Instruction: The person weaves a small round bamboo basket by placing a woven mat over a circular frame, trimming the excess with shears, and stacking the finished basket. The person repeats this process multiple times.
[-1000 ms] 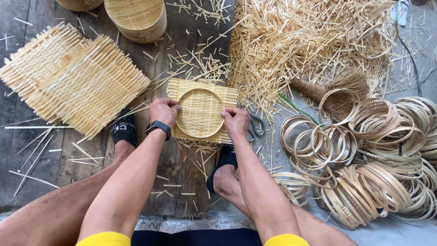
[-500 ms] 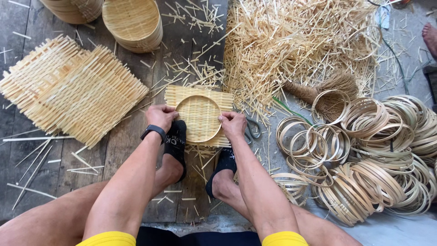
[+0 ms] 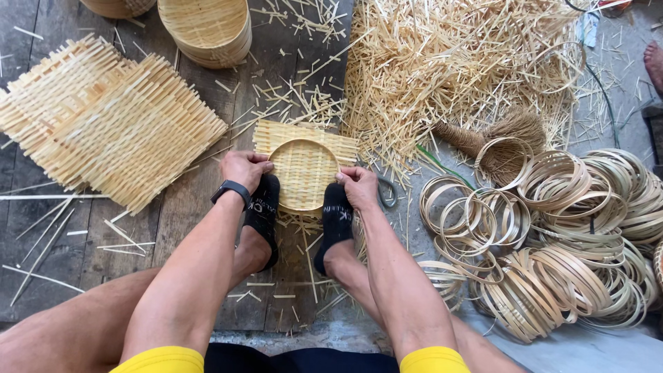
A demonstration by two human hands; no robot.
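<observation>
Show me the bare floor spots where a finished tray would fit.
Freest is the plank strip between the stacked woven mats and the left hand, though thin splints lie scattered. The grey floor below the bamboo hoops is bare. Crowded: the straw heap and the hoops.

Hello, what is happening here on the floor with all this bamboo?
A seated person presses a round bamboo hoop onto a small woven mat. The left hand grips the hoop's left side, the right hand its right side, and both feet in black socks rest at the mat's near edge. Larger woven mats lie to the left, loose strips behind, and many hoops are piled on the right.
</observation>
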